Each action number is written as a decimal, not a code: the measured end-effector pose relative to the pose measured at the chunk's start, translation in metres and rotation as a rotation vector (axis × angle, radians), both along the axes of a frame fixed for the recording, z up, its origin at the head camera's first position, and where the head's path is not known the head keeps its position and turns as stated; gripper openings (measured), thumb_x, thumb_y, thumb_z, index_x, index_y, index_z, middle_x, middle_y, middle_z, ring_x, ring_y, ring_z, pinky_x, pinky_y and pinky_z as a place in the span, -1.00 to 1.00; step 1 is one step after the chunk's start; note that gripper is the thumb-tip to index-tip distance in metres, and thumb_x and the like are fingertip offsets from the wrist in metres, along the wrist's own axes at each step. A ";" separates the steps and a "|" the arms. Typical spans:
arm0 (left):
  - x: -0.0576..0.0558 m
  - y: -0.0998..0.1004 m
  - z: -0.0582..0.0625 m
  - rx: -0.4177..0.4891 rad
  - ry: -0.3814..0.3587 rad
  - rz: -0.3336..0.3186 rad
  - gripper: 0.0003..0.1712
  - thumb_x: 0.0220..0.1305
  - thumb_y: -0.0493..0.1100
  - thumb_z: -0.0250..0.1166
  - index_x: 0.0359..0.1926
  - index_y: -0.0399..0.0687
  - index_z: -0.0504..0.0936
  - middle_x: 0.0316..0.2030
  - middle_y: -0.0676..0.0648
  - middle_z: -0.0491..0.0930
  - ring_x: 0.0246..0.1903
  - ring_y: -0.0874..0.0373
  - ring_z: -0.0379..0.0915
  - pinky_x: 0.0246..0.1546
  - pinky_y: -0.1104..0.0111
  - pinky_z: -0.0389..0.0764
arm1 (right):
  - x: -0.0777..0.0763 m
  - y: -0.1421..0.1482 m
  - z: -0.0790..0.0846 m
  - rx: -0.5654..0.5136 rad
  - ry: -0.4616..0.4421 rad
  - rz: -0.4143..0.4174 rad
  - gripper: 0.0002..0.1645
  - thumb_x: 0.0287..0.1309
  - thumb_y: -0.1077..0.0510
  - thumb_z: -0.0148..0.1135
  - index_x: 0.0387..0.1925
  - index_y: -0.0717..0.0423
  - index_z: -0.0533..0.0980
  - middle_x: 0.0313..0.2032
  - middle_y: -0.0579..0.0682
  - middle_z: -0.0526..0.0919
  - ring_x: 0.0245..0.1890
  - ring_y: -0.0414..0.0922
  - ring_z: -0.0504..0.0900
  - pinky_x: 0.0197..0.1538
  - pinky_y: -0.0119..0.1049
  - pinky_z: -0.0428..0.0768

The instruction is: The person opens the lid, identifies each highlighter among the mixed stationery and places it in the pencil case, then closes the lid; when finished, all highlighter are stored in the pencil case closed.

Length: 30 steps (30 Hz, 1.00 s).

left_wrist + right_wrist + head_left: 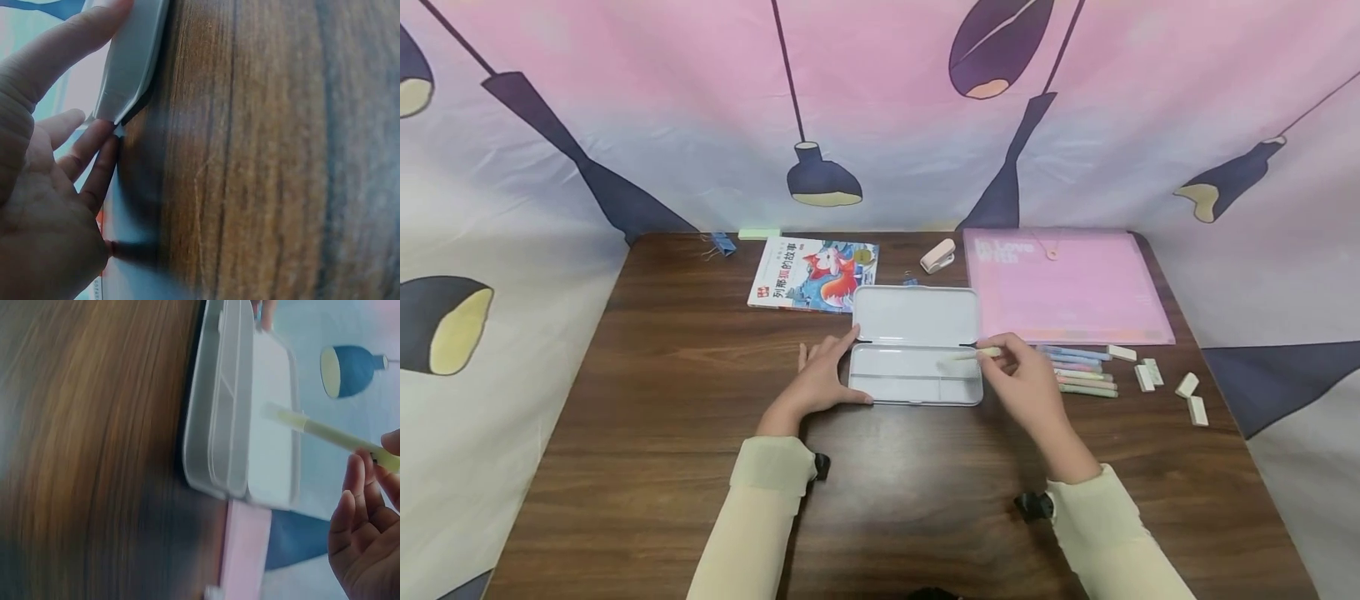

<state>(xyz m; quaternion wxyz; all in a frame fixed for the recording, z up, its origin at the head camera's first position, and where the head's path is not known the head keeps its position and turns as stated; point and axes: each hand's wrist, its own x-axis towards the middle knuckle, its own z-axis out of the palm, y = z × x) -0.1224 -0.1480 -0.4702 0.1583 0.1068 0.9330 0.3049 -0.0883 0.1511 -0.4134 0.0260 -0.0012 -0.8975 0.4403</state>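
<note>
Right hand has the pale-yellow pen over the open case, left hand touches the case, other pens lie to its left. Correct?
Not quite: the other pens lie to the case's right, per the head view. Right hand with the pale-yellow pen over it, left hand touching it: both fine.

Soft, even light fills the head view, leaving a pale glare on the worktop [887, 487] nearer the wearer than the hands, between the forearms. The left wrist view is dimmer and bluish, with dark shadows on the wood beside the left hand [817, 382] and the grain softening away from it. In the right wrist view, the tip of the pen [337, 437] beyond the right hand [1018, 382] smears into blur against the bright, washed-out pencil case [269, 456].
</note>
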 end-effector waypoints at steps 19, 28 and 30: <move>0.000 -0.002 -0.002 0.052 -0.010 0.032 0.09 -0.33 0.19 0.50 0.28 0.25 0.14 0.20 -0.02 0.21 0.24 0.02 0.00 0.21 -0.05 -0.56 | -0.020 -0.063 -0.024 -0.188 -0.194 0.082 -0.79 0.09 0.03 0.19 -0.25 -0.01 0.41 -0.35 -0.07 0.68 -0.41 -0.25 0.60 -0.43 -0.32 0.45; -0.001 -0.003 -0.002 0.061 -0.010 0.027 0.08 -0.34 0.21 0.49 0.27 0.25 0.15 0.17 -0.01 0.24 0.22 0.03 0.02 0.21 -0.05 -0.56 | -0.023 -0.074 -0.034 -0.207 -0.253 0.060 -0.77 0.09 0.04 0.19 -0.26 0.07 0.46 -0.37 -0.03 0.64 -0.40 -0.15 0.55 -0.42 -0.36 0.42; -0.002 -0.003 -0.002 0.063 -0.007 0.025 0.08 -0.34 0.21 0.49 0.27 0.26 0.16 0.16 -0.01 0.24 0.22 0.03 0.03 0.21 -0.05 -0.56 | -0.023 -0.075 -0.036 -0.168 -0.264 0.048 -0.77 0.09 0.00 0.19 -0.26 0.04 0.49 -0.37 -0.07 0.61 -0.41 -0.17 0.52 -0.41 -0.35 0.43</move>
